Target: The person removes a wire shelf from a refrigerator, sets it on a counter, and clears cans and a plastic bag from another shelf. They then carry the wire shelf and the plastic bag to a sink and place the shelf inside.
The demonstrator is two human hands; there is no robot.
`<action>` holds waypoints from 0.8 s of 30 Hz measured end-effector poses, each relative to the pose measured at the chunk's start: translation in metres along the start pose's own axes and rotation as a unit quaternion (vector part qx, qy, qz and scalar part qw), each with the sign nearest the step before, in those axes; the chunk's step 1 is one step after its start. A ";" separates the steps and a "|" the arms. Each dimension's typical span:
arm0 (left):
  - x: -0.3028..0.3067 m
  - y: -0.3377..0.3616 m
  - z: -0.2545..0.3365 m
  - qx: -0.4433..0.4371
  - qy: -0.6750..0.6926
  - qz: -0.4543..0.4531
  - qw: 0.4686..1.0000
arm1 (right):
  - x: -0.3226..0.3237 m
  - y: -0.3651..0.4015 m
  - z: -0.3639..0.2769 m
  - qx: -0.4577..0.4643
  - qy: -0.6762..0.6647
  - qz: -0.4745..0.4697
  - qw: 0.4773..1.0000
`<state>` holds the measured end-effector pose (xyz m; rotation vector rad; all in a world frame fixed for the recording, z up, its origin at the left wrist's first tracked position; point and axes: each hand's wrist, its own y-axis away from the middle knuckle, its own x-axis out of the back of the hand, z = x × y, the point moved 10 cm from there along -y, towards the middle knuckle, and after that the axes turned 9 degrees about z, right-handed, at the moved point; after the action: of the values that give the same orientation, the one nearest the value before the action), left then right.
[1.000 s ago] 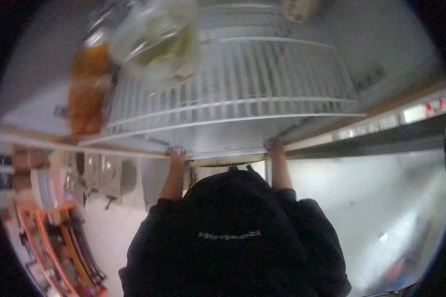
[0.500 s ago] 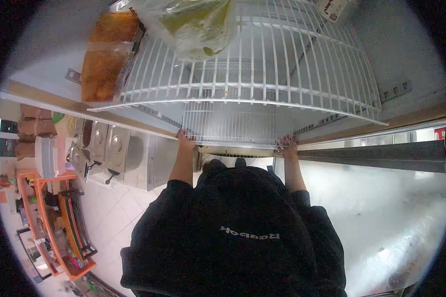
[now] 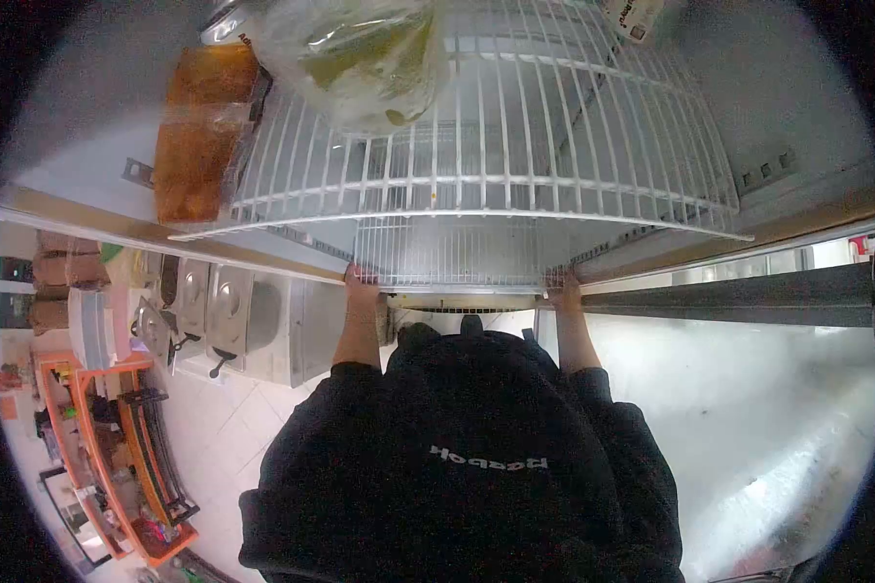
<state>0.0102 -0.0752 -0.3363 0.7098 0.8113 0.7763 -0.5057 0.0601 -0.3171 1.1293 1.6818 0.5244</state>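
Observation:
My left hand (image 3: pixel 363 284) is closed at the left front corner of a lower white wire shelf (image 3: pixel 447 255) inside a fridge-like cabinet. At the opposite front corner, my right hand (image 3: pixel 562 286) is closed on the same shelf. Both forearms reach down from dark sleeves, and most of the fingertips are hidden or too small to make out. Nearer the camera, above my hands, is an upper wire shelf (image 3: pixel 476 194). On it lie a clear plastic bag with something yellow-green (image 3: pixel 369 68) and a wrapped orange-brown block (image 3: pixel 199 136).
The open cabinet door (image 3: pixel 719 418) stands to the right, with a grey seal edge (image 3: pixel 729 294). On the left are a steel counter with lidded pans (image 3: pixel 231 306) and an orange rack (image 3: pixel 87 428). A labelled white container (image 3: pixel 640 17) sits at the upper right.
The view has tilted a little, so the upper shelf and its bags appear slightly lower and further left. Both hands stay at the lower shelf's front corners.

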 end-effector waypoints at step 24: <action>-0.023 0.045 0.013 -0.045 -0.145 0.023 0.988 | 0.002 -0.020 -0.006 0.051 0.025 0.011 0.998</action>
<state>-0.0040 -0.0735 -0.2859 0.7414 0.4945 0.7251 -0.5193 0.0531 -0.3310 1.2196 1.7572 0.4880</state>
